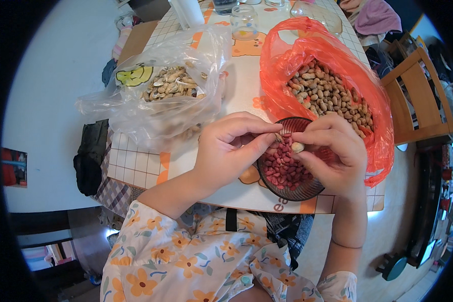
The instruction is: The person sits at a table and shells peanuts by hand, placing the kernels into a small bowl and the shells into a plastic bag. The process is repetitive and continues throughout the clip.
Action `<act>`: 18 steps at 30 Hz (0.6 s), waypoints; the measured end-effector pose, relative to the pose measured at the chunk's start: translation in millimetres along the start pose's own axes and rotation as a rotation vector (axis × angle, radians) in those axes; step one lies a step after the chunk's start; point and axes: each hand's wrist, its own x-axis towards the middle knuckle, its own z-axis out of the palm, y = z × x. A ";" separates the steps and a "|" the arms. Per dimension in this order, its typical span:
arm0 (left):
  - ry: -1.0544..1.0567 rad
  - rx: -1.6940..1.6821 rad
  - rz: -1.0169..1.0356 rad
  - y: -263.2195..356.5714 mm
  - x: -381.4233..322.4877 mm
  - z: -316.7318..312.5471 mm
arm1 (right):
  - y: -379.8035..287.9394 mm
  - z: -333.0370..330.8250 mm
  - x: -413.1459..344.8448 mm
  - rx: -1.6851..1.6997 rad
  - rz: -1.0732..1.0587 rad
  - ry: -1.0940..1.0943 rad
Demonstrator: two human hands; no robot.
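Just above a dark ribbed glass bowl [292,195], my two hands work close together. The bowl holds a heap of reddish shelled peanuts [287,170]. Between the thumb and fingers of my left hand [236,145] is a brownish piece of peanut shell [278,137], partly hidden by the fingertips. My right hand [336,151] pinches a pale peanut shell piece [297,147]; whether a kernel is inside I cannot tell. Behind my right hand lies a red plastic bag [379,113] full of unshelled peanuts [324,90].
A translucent plastic bag [162,120] with peanut shells [173,83] sits at the left. Towards the far end of the table [136,158] stand a glass jar [244,22], a white cylinder [188,14] and a clear lidded-looking container [317,17]. A wooden chair [419,94] is at the right.
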 end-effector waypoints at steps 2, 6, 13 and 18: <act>0.000 -0.080 -0.080 1.9 -0.7 3.2 | 0.1 15.6 -3.9 0.179 0.153 0.048; -0.031 -0.059 -0.019 -0.7 3.4 3.7 | 8.9 23.0 -6.6 0.013 0.082 0.102; 0.200 0.403 0.167 21.0 2.8 -8.9 | 0.0 8.3 -0.8 -0.037 -0.010 0.032; 0.859 1.036 0.453 39.4 16.3 -85.6 | 24.0 -37.0 1.3 -0.375 0.203 0.489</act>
